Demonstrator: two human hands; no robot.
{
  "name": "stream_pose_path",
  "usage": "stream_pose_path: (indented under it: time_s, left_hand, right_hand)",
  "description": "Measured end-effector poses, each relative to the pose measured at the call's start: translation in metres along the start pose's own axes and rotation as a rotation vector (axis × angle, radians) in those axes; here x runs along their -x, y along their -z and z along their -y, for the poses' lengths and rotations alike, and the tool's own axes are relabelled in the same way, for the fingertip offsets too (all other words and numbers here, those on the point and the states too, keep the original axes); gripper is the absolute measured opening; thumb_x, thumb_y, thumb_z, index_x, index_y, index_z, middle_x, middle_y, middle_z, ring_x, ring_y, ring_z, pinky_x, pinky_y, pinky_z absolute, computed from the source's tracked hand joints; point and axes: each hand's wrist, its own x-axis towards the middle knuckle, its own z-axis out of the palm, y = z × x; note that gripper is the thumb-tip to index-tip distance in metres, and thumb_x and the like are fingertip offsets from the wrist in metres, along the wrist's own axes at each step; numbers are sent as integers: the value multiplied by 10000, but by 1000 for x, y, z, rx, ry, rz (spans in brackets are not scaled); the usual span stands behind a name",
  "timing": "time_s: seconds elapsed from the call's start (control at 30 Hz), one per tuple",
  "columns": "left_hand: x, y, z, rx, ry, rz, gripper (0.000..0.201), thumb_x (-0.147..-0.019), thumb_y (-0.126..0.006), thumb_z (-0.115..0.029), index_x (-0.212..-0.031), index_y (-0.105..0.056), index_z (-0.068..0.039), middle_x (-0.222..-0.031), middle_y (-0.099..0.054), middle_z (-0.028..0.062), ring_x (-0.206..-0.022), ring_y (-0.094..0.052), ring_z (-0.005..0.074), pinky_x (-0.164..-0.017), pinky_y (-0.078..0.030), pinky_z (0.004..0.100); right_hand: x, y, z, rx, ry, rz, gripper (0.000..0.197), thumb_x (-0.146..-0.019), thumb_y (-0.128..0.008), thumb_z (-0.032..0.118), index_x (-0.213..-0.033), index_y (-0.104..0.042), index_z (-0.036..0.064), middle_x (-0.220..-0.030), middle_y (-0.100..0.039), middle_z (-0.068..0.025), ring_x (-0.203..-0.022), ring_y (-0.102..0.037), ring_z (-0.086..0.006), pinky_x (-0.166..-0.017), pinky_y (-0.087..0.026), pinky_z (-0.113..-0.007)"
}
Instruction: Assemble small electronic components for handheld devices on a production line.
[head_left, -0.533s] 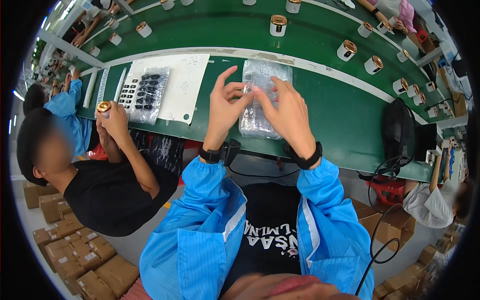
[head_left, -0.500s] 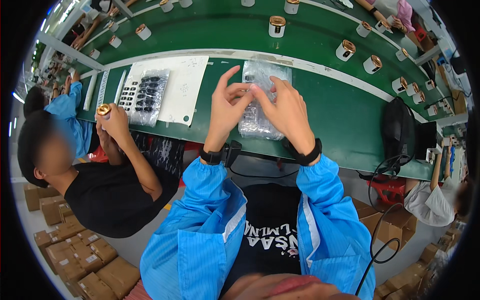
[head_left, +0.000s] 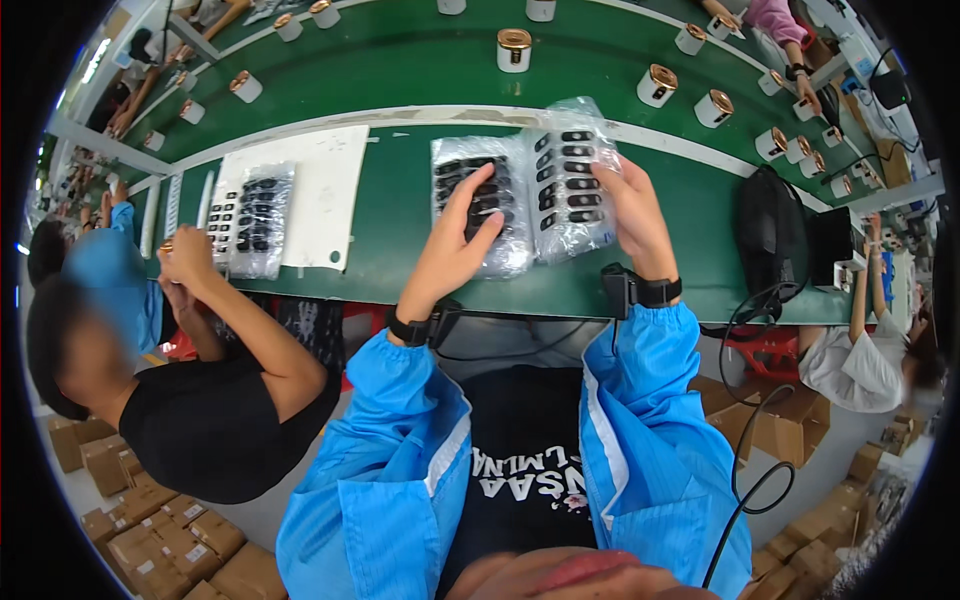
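Observation:
Two clear plastic packs of small black oval parts are side by side on the green table. My left hand is over the left pack, its thumb and index finger stretched apart on the dark parts. With my right hand I grip the right edge of the other pack, whose parts show in columns through the film. This right pack looks slightly tilted, and its lower left edge meets the left pack. The fingers of my right hand are partly hidden behind it.
A white board at left carries another plastic pack and small black pieces. Beside it, a person in black handles a small item. White-and-gold devices stand beyond the pale ledge. A black bag sits at right.
My hands, earlier close together with fingertips meeting over one plastic pack, are now apart. A second pack shows at right in my right hand. The view has shifted somewhat.

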Motion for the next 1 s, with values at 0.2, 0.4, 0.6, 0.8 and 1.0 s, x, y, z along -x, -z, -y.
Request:
stream_pose_path:
  time_s: [0.2, 0.4, 0.6, 0.8, 1.0]
  left_hand:
    - [0, 0, -1, -558, -155, 173, 519, -983, -673, -220, -1464, -548, -69, -1619, -418, 195, -1529, -355, 377, -1269, -213, 528]
    - [-4, -8, -7, -644, -135, 200, 513, -990, -671, -232, -1476, -563, -107, -1629, -425, 158, -1534, -353, 363, -1268, -214, 523]
    - [-37, 3, -62, -309, -40, 207, 463, -1005, -657, -221, -1424, -576, -41, -1492, -552, 210, -1401, -529, 350, -1176, -390, 522]
    - [-98, 22, -149, 494, -384, 60, 300, -1049, -565, -182, -1256, -612, 31, -1132, -700, 172, -1045, -687, 254, -959, -544, 421]
    - [-134, 29, -171, 874, -534, 206, 222, -1052, -518, -147, -1161, -626, 14, -1013, -692, 158, -917, -680, 235, -863, -560, 401]
  right_hand:
    - [31, 69, -32, 215, -74, -122, 330, -1024, -642, 128, -1315, -626, -26, -1115, -736, -99, -919, -694, -144, -762, -559, -312]
    - [43, 63, -18, 1429, 211, -392, 356, -977, -726, 133, -1304, -647, 18, -1082, -728, -55, -871, -661, -106, -723, -539, -286]
    - [31, 58, 44, 1054, 353, -298, 336, -970, -745, 174, -1270, -679, 38, -1062, -715, -35, -861, -644, -83, -677, -529, -257]
    - [-55, 20, 136, 847, 462, -88, 381, -959, -762, 220, -1284, -680, 40, -1051, -709, -44, -844, -654, -90, -657, -546, -263]
    - [-215, 14, 43, 1315, 665, -78, 798, -789, -852, 501, -1400, -576, 68, -1264, -651, -203, -1030, -700, -379, -832, -584, -467]
